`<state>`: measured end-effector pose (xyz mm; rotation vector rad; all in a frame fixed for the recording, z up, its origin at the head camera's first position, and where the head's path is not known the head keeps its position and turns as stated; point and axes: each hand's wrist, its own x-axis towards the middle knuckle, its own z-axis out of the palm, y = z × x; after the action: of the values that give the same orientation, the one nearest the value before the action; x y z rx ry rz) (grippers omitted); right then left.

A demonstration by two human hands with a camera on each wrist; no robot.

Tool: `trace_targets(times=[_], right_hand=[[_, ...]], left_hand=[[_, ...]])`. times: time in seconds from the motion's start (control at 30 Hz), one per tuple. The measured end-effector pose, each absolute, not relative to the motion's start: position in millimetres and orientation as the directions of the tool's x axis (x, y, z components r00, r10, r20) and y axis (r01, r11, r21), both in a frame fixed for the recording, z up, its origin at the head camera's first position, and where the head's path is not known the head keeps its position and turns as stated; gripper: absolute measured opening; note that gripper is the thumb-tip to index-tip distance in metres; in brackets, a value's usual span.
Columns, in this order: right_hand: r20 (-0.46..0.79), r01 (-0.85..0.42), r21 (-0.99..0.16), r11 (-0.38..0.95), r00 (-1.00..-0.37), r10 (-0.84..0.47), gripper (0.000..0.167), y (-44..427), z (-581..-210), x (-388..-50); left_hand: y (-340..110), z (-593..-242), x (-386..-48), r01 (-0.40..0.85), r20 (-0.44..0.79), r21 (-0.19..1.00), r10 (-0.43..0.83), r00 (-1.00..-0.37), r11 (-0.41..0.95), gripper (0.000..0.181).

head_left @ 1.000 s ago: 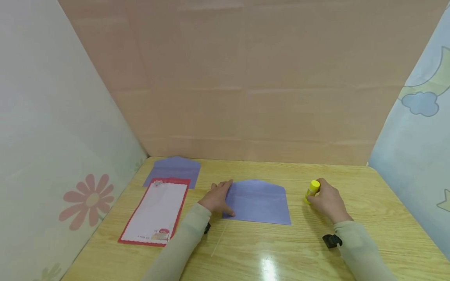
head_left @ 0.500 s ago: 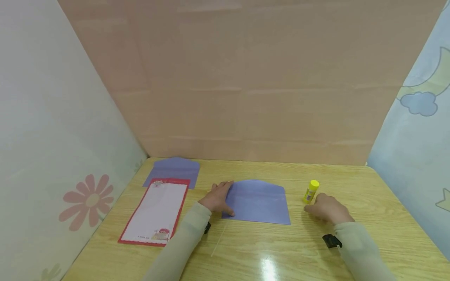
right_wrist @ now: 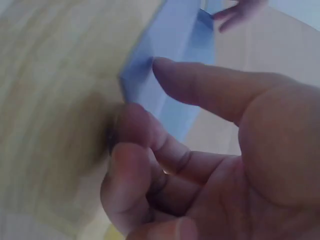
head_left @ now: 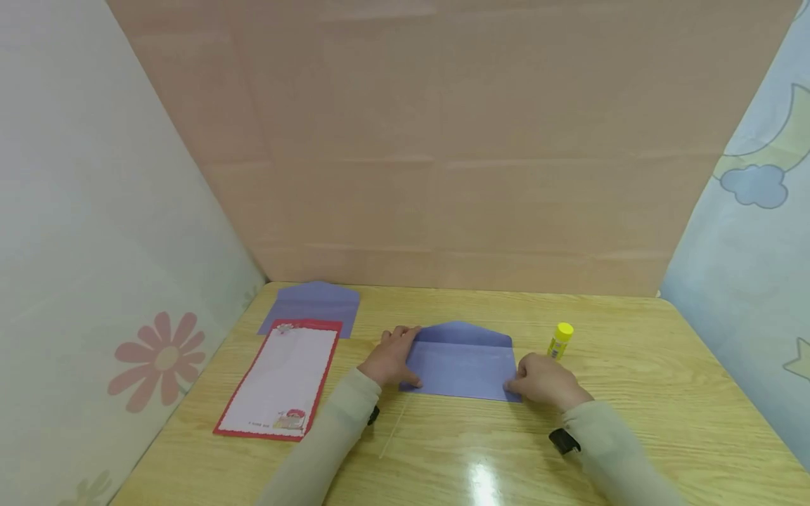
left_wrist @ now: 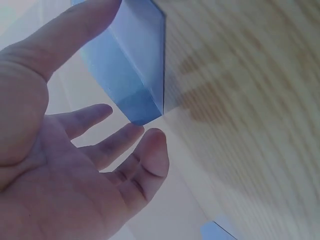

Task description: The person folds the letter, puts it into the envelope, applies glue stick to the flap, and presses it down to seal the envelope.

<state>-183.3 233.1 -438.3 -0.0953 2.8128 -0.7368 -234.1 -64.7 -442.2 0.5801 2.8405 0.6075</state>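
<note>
A purple envelope [head_left: 465, 365] lies on the table with its flap [head_left: 465, 333] raised away from me. My left hand [head_left: 391, 357] is at its left end, thumb and fingers spread and straight, the thumb touching its front-left corner. At the opposite end, my right hand [head_left: 547, 379] pinches the right edge near the front corner. In the right wrist view, the right thumb [right_wrist: 200, 82] rests on the envelope's face and the other fingers are curled at its edge. A yellow glue stick [head_left: 560, 340] stands upright just behind the right hand, its base partly hidden.
A red-bordered white letter sheet [head_left: 281, 379] lies to the left, partly over a second purple envelope [head_left: 319, 302] at the back-left of the wooden table [head_left: 664, 379]. A brown backdrop [head_left: 443, 154] and printed side walls enclose the table.
My right hand has let go of the glue stick, which stays standing, and has moved left to the envelope's right edge. The left hand has stayed in place.
</note>
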Motion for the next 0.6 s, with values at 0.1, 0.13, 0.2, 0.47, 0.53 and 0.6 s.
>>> trace_targets(times=[0.1, 0.13, 0.2, 0.47, 0.53, 0.6], right_hand=[[-0.2, -0.017, -0.482, 0.876, -0.971, -0.129, 0.031, 231.5, -442.0, -185.7], [-0.198, -0.019, -0.48, 0.877, -0.972, -0.13, 0.031, 231.1, -442.3, -185.8], [-0.19, -0.029, -0.478, 0.878, -0.972, -0.136, 0.03, 230.7, -443.0, -186.2], [-0.204, -0.018, -0.48, 0.877, -0.97, -0.132, 0.027, 228.0, -439.7, -188.5], [-0.204, -0.018, -0.482, 0.876, -0.97, -0.132, 0.026, 227.9, -439.2, -189.7], [-0.203, -0.016, -0.479, 0.877, -0.971, -0.129, 0.025, 227.9, -439.0, -191.1]], left_hand=[[-64.3, -442.2, -232.3, 0.335, -0.083, 0.416, 0.403, -0.912, 0.845, 0.104], [-64.2, -442.2, -231.6, 0.337, -0.079, 0.413, 0.402, -0.912, 0.846, 0.102], [-63.9, -442.2, -230.1, 0.339, -0.073, 0.405, 0.4, -0.914, 0.849, 0.1], [-61.5, -443.9, -226.8, 0.343, -0.059, 0.354, 0.386, -0.92, 0.87, 0.081], [-61.0, -444.2, -226.0, 0.342, -0.059, 0.349, 0.384, -0.921, 0.873, 0.075], [-60.7, -443.9, -224.8, 0.337, -0.067, 0.349, 0.382, -0.922, 0.874, 0.071]])
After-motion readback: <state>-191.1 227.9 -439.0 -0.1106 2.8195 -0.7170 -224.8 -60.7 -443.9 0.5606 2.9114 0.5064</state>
